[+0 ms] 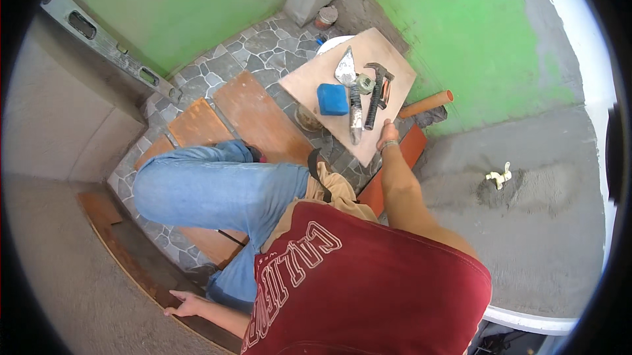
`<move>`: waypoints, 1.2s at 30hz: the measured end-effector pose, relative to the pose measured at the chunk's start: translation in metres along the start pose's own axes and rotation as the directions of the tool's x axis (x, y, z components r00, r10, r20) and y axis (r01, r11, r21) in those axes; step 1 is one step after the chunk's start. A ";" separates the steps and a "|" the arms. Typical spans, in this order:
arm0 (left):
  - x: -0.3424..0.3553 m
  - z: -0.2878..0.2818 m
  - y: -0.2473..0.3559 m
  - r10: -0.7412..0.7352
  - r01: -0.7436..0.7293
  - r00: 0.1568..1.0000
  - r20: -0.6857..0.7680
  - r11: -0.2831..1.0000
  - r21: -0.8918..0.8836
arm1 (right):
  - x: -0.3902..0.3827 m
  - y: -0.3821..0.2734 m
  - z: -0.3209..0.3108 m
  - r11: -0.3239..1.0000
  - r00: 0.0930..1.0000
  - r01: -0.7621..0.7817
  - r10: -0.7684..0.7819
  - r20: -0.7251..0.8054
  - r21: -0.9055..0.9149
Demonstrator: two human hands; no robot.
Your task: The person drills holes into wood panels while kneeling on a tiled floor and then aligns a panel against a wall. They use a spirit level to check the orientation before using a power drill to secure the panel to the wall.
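My left hand [186,303], low on the left, has thumb and fingers apart at the edge of a long brown ledge [141,269]. At the upper right, my right hand [389,135] is closed at the near right edge of a square beige tile [306,81]; its fingers are partly hidden. On that tile lie a pointed trowel [345,68] with a worn handle, a claw hammer [376,97], a tape measure [364,83] and a blue block [333,99]. A red-handled tool [386,91] sits partly behind the hammer.
Brown tiles [253,108] lie on the stone-patterned floor [263,40] around my bent leg. A spirit level [105,42] leans at the upper left. An orange pipe [426,104] and a reddish tile [393,167] are by the right wall. A tap [499,176] juts from the grey wall.
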State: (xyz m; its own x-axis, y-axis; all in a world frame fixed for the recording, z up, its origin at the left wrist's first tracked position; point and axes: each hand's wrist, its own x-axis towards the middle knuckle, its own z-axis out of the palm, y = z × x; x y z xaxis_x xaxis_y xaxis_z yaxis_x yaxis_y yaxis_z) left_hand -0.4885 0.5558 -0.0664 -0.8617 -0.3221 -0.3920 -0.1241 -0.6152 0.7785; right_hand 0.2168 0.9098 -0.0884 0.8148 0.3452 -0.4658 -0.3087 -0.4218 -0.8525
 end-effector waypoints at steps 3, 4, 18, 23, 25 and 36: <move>0.009 -0.008 -0.015 -0.070 0.070 0.998 0.003 0.994 -0.080 | -0.015 0.005 0.008 0.988 0.989 0.028 -0.005 -0.149 0.154; 0.008 -0.009 -0.016 -0.073 0.075 0.997 0.020 0.993 -0.086 | -0.025 0.010 0.016 0.972 0.982 -0.017 0.060 -0.177 0.234; 0.021 -0.009 -0.013 -0.067 0.056 0.995 -0.073 0.987 -0.150 | -0.135 -0.005 0.125 0.871 0.788 -0.390 0.148 0.598 0.298; 0.010 -0.009 -0.016 -0.108 0.098 0.993 -0.052 0.982 -0.162 | -0.125 -0.010 0.166 0.809 0.803 -0.421 0.122 0.583 0.411; 0.030 -0.020 -0.022 -0.106 0.104 0.994 -0.007 0.984 -0.142 | -0.125 -0.008 0.171 0.797 0.835 -0.394 0.101 0.541 0.458; 0.026 -0.028 -0.021 -0.049 0.049 0.995 0.087 0.999 -0.006 | -0.222 -0.087 0.172 -0.378 0.017 0.912 -0.358 0.933 -0.162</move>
State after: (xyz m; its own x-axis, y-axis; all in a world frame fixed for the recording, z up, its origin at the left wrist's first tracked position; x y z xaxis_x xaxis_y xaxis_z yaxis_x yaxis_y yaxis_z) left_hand -0.4946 0.5404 -0.1061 -0.8940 -0.2283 -0.3855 -0.1638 -0.6344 0.7555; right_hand -0.0214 1.0138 0.0488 -0.3336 0.9396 0.0764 0.9387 0.3385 -0.0644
